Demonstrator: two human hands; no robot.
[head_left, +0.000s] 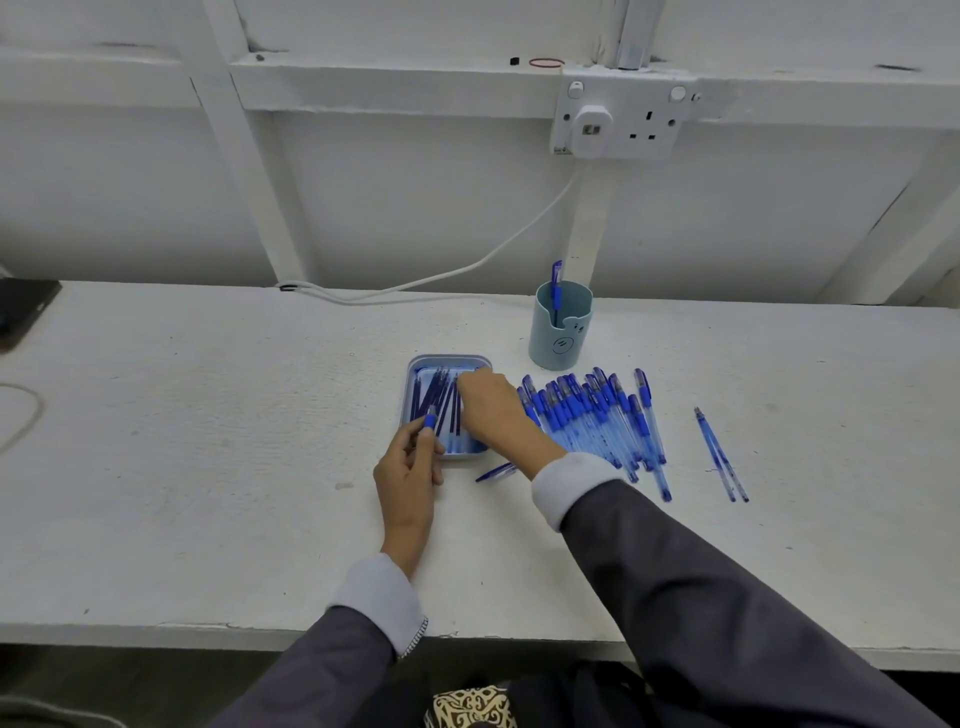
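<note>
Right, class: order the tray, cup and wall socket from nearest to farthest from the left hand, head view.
1. Tray, right at the left hand.
2. Cup, farther back, to the right.
3. Wall socket, high on the wall.

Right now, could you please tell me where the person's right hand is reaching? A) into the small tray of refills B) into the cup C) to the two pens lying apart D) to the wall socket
A: the right hand lies over the tray, fingers down among the dark refills, while the cup stands apart behind it and the left hand holds a blue pen part.
</note>
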